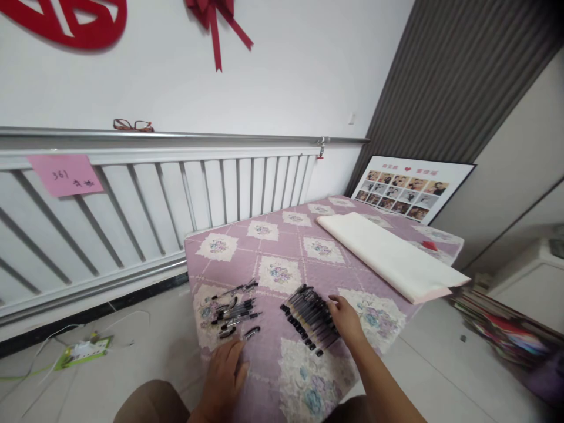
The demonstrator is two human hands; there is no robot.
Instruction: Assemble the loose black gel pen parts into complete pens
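Observation:
On the table's near part, several pens with black caps [311,320] lie side by side in a slanted row. At the row's right edge, my right hand [346,317] rests against the pens, fingers loosely extended; its undersides are hidden. To the left lies a loose group of uncapped clear-barrelled pens [238,311] with dark tips, pointing roughly rightward. Separate black pen caps [252,333] are scattered around them. Just below this group, my left hand [224,367] lies on the tablecloth near the caps, fingers stretched forward and thumb apart, with nothing visible in it.
A purple floral tablecloth [247,258] covers the table. Folded white sheeting [392,252] lies at right, with a photo board [409,188] behind it. A white radiator [220,188] runs along the wall, glasses [133,125] on its pipe. A power strip [83,352] sits on the floor.

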